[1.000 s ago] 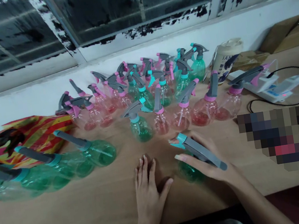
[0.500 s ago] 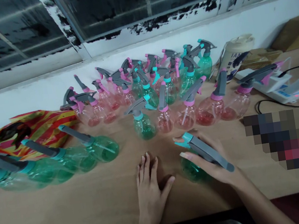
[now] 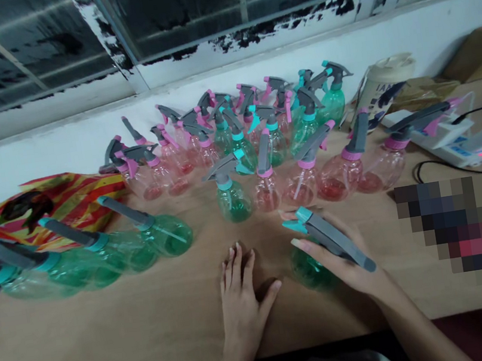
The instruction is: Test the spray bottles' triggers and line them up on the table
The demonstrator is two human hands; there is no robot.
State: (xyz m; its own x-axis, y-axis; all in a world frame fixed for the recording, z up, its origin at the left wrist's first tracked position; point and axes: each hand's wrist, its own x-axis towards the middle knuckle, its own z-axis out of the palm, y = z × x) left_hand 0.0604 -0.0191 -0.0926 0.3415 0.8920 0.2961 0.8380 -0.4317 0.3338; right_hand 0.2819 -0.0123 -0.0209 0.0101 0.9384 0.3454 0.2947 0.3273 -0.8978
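Observation:
My right hand (image 3: 341, 262) is wrapped round the neck of a green spray bottle (image 3: 311, 268) with a grey and turquoise trigger head. The bottle stands on the table near the front, its nozzle pointing away to the left. Part of its body is hidden by my fingers. My left hand (image 3: 243, 301) lies flat on the tabletop to the left of this bottle, fingers stretched and holding nothing. Just beyond the hands stands another green spray bottle (image 3: 234, 201), beside a row of pink spray bottles (image 3: 300, 186).
More green spray bottles (image 3: 170, 236) line up at the left, before a red and yellow striped bag (image 3: 86, 206). Several pink and green bottles crowd the wall side. A cream container (image 3: 388, 77) and a white power strip (image 3: 455, 145) with cables are at the right.
The view has shifted slightly, so things on the left sit a little further right and higher. My right hand keeps hold of the spray bottle; my left hand stays flat.

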